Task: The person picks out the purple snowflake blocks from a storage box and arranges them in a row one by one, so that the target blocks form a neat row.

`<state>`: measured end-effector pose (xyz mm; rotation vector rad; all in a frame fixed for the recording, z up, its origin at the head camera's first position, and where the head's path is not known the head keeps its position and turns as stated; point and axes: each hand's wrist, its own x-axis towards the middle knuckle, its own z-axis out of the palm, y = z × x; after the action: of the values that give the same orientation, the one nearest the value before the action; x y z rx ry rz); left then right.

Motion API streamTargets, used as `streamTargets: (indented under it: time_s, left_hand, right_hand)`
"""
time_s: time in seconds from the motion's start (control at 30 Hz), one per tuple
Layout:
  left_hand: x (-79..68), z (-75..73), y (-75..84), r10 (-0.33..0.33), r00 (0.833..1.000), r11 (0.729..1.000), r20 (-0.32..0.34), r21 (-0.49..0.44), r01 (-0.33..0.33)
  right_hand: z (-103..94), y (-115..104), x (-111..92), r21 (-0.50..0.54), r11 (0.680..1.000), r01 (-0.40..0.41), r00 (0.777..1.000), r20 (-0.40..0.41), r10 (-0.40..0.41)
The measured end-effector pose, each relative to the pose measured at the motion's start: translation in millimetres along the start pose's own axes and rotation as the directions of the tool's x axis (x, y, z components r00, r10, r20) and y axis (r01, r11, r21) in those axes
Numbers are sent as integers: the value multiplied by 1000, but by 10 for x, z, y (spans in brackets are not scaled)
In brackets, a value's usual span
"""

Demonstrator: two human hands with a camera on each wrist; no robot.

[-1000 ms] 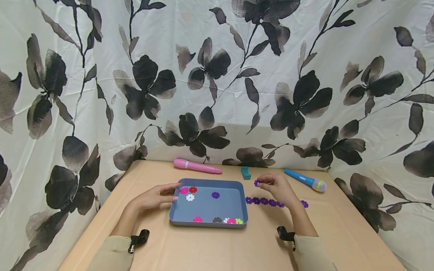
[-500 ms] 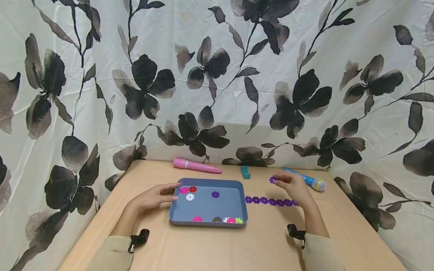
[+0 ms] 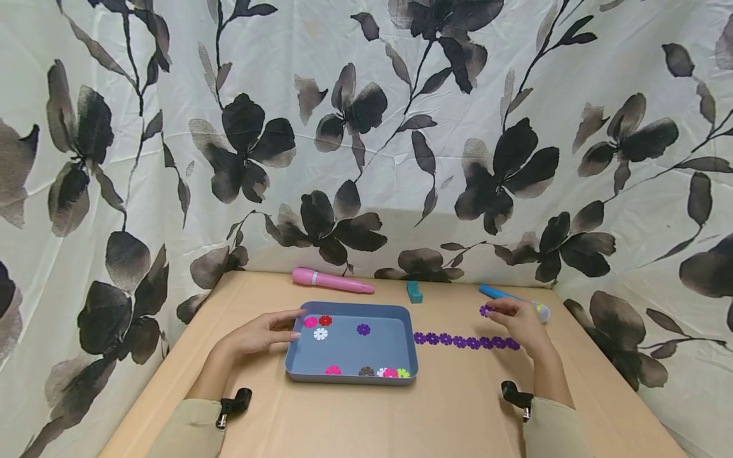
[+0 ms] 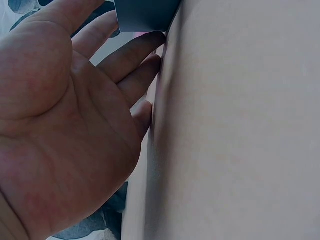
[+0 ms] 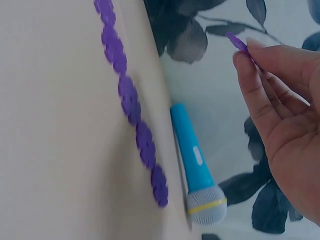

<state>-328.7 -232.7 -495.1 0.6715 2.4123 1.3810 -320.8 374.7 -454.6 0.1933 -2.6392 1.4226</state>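
Note:
My right hand pinches a purple flower-shaped disc between thumb and fingers, raised above the table's right side. In the right wrist view the disc appears edge-on at the fingertips. Below it, a row of purple flower discs runs rightward from the tray, neighbours touching or overlapping. At the left, my left hand rests with fairly straight fingers against the left end of the blue-grey tray. The left wrist view shows the palm and the tray's corner. A single purple disc lies inside the tray.
Also in the tray are pink, red, white, brown and green discs. Behind stand a pink microphone, a teal block and a blue microphone, before a floral curtain.
My right hand has moved rightward with the purple disc, above the row, uncovering the row's right end and partly covering the blue microphone. The left hand and tray have stayed put.

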Motion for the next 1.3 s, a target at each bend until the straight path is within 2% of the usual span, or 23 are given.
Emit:
streamTargets:
  time_s: [0.27, 0.47, 0.63, 1.03, 1.3]
  left_hand:
    - [-5, 5, 4, -11, 1000, 1000, 1, 9, 10]
    - [-14, 9, 7, 4, 1000, 1000, 1, 8, -4]
    - [-22, 1, 4, 3, 1000, 1000, -12, 13, -3]
    - [6, -9, -14, -39, 999, 999, -14, -6, 39]
    - [-6, 4, -8, -5, 1000, 1000, -1, -20, 5]
  right_hand:
    - [-166, 192, -103, -127, 991, -50, 999, -3, 51]
    - [-308, 363, -181, -168, 983, -81, 997, -10, 80]
    - [-387, 456, -252, -192, 971, -144, 990, -37, 139]
    - [-467, 649, -312, -117, 953, -278, 960, -37, 276]
    - [-480, 655, -336, -147, 939, -312, 950, -49, 309]
